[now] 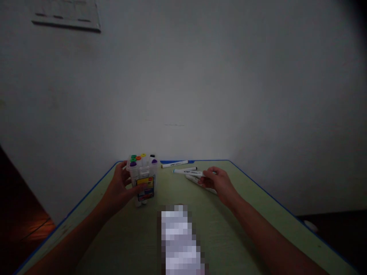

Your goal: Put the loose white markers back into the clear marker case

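Clear plastic marker case [143, 170] upright on green desk [252, 202]; our left hand [117, 187] curled round it, steadying well from side. Our right hand [217, 183] at white markers [189, 172], half-closed, hold unclear.

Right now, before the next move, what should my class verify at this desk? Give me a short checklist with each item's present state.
Left hand wrapped around the clear plastic marker case: ok.
Case upright, coloured caps on top: ok.
Right hand firmly holding a white marker: cannot tell; its fingers lie over the marker.
Far white marker clear of both hands: ok.
Far white marker well away from the green desk's blue edge: not ok; it lies close to the edge.
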`<state>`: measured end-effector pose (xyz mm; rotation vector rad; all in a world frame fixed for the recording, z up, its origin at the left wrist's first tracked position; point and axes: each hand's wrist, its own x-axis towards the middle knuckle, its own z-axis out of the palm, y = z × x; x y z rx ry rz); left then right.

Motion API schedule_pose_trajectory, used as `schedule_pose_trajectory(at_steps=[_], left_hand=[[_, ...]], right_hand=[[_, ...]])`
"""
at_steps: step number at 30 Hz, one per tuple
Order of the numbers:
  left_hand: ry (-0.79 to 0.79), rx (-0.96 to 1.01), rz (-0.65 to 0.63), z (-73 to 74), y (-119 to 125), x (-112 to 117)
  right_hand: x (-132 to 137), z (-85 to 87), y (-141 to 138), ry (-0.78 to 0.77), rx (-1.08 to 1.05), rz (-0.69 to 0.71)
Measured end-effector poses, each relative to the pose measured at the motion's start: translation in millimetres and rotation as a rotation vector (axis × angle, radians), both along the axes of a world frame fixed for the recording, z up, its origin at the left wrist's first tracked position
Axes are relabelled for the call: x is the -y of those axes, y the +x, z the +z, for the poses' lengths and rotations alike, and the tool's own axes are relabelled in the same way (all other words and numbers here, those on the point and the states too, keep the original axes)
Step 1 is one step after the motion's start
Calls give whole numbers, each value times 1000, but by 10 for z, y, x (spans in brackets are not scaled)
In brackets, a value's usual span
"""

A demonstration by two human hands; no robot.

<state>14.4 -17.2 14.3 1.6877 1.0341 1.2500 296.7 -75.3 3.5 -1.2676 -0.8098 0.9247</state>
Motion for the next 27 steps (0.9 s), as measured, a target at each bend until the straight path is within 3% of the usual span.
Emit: schedule_pose_trajectory(at_steps=[12, 21, 27], left_hand=[[-50, -60, -98, -70, -47, -78], [-43, -37, -51, -108, -64, -123], [-6, -50, -58, -117, -69, -137]], right_hand=[[-77, -166, -4, -119, 365, 111], [-77, -272, 87, -231, 1167, 174], [-46, -236, 78, -270, 1234, 228]])
